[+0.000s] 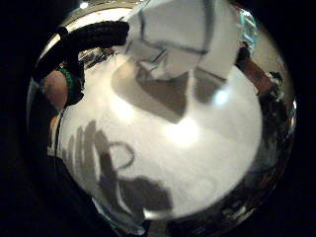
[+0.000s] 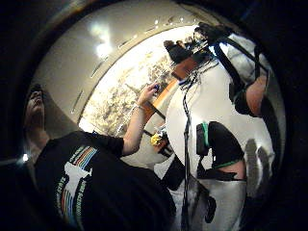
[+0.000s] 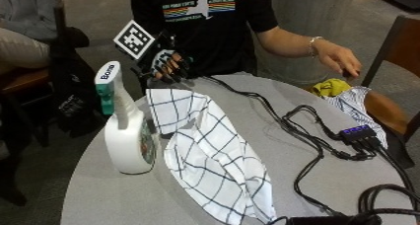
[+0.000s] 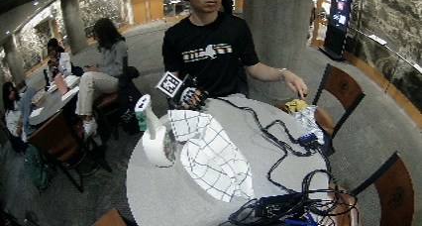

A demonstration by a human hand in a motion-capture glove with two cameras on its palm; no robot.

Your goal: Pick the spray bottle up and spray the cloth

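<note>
A white spray bottle [image 3: 124, 131] with a green collar stands upright on the round grey table [image 3: 118, 195], at its left side. Beside it lies a white cloth [image 3: 210, 156] with a dark grid, crumpled, its far edge raised. My gloved right hand [image 3: 167, 64] hovers at the table's far edge, just above that raised edge and behind the bottle. Its fingers hang down, spread and relaxed, and hold nothing. In the little finger side palm view the cloth [image 1: 182, 34] is close, and the hand's spread shadow falls on the bare table [image 1: 197, 163].
Black cables [image 3: 295, 131] run across the table's right half to a small hub [image 3: 358, 133] with blue lights. The person's bare left hand [image 3: 338, 57] is lifted over the far right edge. A yellow and striped bundle [image 3: 341, 94] lies on a chair there.
</note>
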